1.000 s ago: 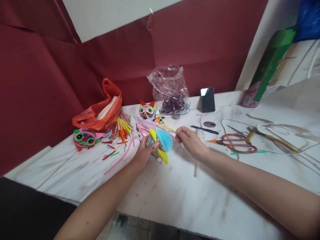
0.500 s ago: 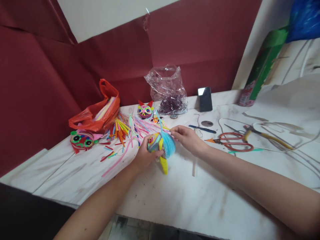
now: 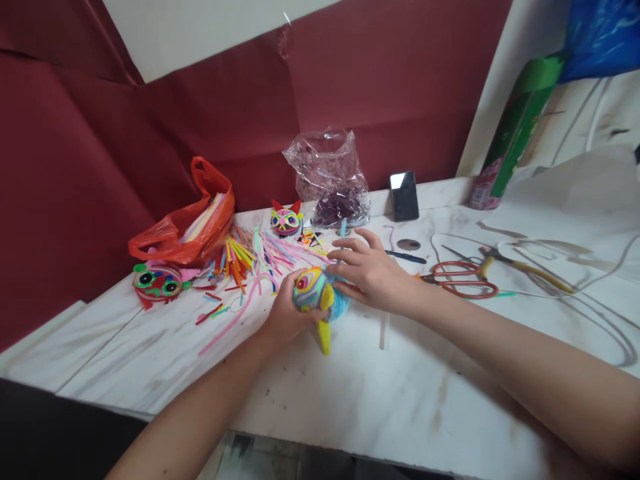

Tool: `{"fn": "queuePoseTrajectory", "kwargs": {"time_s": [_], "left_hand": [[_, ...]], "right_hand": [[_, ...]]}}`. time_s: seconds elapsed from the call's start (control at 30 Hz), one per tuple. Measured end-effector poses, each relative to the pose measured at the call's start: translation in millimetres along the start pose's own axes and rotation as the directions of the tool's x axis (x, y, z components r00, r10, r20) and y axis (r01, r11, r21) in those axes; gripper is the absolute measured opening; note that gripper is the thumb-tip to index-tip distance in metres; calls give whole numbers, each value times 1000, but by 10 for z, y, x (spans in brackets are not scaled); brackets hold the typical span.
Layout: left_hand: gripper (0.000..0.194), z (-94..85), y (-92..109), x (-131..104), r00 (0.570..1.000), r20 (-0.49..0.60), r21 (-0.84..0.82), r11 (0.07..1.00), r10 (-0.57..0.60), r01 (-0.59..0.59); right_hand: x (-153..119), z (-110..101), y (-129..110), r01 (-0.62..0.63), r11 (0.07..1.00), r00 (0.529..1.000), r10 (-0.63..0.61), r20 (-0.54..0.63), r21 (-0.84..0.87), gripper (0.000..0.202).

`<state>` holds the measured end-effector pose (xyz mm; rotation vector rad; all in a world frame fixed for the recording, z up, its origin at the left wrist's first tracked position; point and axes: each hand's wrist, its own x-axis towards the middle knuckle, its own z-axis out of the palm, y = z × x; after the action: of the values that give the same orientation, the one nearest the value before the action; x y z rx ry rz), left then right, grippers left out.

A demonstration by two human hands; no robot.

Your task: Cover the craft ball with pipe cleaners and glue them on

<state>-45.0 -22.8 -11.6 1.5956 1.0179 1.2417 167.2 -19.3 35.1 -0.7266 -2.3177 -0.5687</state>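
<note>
My left hand (image 3: 293,310) is closed around a ball-shaped animal-head craft (image 3: 311,290). Its face is striped in several colours, with a red eye, yellow pieces at the side and below, and a light-blue coiled back. My right hand (image 3: 367,267) lies over that blue back with its fingers spread, and it covers much of the coil. Behind the fingers a light-blue pipe cleaner (image 3: 343,227) sticks up; where its lower end goes is hidden. To the left rests a red and green animal head (image 3: 159,283), and a smaller one with red ears (image 3: 287,221) stands at the back.
A red plastic bag (image 3: 183,243) holds pipe cleaners, with more strewn beside it. At the back are a clear bag (image 3: 330,180) and a phone (image 3: 404,196). Orange-handled scissors (image 3: 465,279), pliers (image 3: 530,269) and a white cable (image 3: 613,270) lie to the right.
My right hand has gone from a pinch at the blue coil's right side to spread fingers over it. The upright blue pipe cleaner end now shows farther right. The view has shifted slightly.
</note>
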Motion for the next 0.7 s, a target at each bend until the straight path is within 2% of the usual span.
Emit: {"fn": "queuePoseTrajectory", "kwargs": {"time_s": [0.1,0.2,0.43,0.57,0.7], "left_hand": [[75,-7,19,5,997,54,78,996,-46,42],[72,-9,44,10,998,22,129,990,-54,50],[66,29,87,5,997,3,130,989,-71,70],[67,73,48,-27,998,-65,151,988,-15,24],[70,108,13,-42,989,-147,212,977,24,8]], "right_hand": [[7,28,-23,-16,1000,1000,15,-14,-15,19],[16,72,-80,-64,996,998,63,-18,-57,23],[17,113,-213,-210,972,973,218,74,-104,18],[15,179,-328,-365,930,922,369,118,-51,18],[47,172,-384,-543,829,836,519,181,130,13]]}}
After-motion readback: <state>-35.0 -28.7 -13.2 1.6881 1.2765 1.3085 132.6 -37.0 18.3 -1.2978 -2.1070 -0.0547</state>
